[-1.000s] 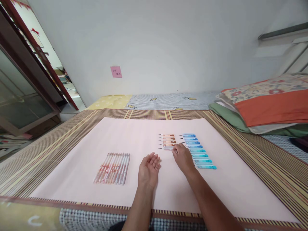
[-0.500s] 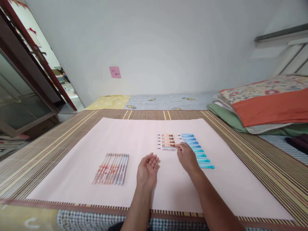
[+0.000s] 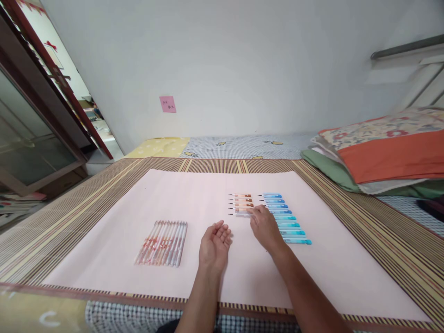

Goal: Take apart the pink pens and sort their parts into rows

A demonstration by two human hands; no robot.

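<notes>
Because the pale pen point(image 3: 243, 214) looks slim and smooth, it should be light and stiff, yet apt to roll or slip under a careless pinch; it lies crosswise on the pink sheet point(image 3: 208, 194), dark tip toward the person's left, just nearer the body than the brown-ended pens point(image 3: 245, 200). The right hand point(image 3: 265, 229) is at its blunt end, thumb and fingertips drawn close together; whether they grip or merely touch it, I cannot tell. The left hand point(image 3: 214, 245) rests palm up nearby, fingers loosely curled and apart from the pens, with nothing visible in it; the blue and teal pens point(image 3: 294, 225) lie beside the right hand. Mid-barrel seems the best hold, thumb against forefinger; the thin tip looks the most fragile part, so pressure belongs away from it.
</notes>
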